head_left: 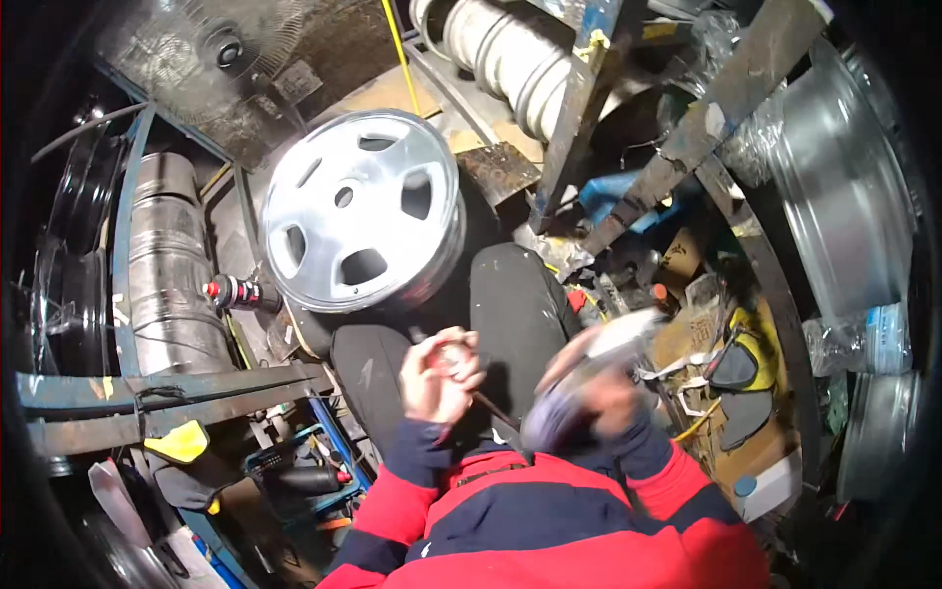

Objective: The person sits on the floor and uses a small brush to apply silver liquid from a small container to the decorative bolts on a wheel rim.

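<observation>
A silver alloy wheel point(383, 221) with five openings lies just beyond my knees, tilted toward me. My left hand point(440, 373) is above my lap with fingers curled round a small round object point(453, 357), partly hidden; a thin dark rod or hose runs down from there. My right hand point(599, 398), smeared by motion, grips a silver and dark object point(559, 412), too blurred to name. A black bottle with a red cap point(245, 293) stands left of the wheel.
Metal racks point(687, 147) with more rims point(844, 196) surround me. Cylindrical stacked rims point(162, 275) are at left, pale rims point(505, 64) at the back, a fan point(228, 54) at back left. Yellow-black gloves point(736, 363) and assorted tools lie at right; a yellow-grey glove point(177, 442) sits lower left.
</observation>
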{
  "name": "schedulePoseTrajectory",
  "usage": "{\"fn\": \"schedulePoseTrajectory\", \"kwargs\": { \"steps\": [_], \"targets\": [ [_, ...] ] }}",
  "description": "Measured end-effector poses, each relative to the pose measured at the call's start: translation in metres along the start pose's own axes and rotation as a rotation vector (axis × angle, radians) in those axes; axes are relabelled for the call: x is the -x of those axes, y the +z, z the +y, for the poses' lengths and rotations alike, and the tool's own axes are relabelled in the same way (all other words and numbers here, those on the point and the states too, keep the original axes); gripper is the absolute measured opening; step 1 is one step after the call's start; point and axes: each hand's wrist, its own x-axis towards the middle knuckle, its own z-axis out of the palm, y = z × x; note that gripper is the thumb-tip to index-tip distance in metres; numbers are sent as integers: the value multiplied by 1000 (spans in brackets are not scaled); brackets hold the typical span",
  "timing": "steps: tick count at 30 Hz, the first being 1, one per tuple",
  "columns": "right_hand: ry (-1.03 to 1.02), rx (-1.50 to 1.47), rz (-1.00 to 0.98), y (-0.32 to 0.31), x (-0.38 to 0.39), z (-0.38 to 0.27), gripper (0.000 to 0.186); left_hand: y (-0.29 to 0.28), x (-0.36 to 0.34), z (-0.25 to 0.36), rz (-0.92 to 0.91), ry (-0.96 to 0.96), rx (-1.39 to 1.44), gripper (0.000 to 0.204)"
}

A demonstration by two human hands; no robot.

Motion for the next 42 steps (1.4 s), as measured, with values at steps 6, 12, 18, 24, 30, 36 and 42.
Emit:
{"fn": "schedulePoseTrajectory", "kwargs": {
  "steps": [6,12,18,24,30,36,42],
  "targets": [
    [-516,-235,530,-45,8,6,59,-21,-50,-57,-12,-208,133,48],
    [-416,-193,522,-68,30,-6,42,-34,-60,-60,-30,-176,44,49],
    [50,-275,380,-65,37,15,47,-24,-78,-88,-30,-199,28,43],
    [19,-358,283,-68,37,35,69,-13,-93,-124,56,-282,-47,36],
    [6,-450,335,-80,42,34,68,-23,-98,-124,-38,-421,-44,38],
    [-14,-8,408,-77,37,12,81,-22,-91,-121,-83,-415,-20,38],
    [-186,968,455,-77,27,-2,77,-25,-90,-118,-104,-400,-17,35]
  ]
}}
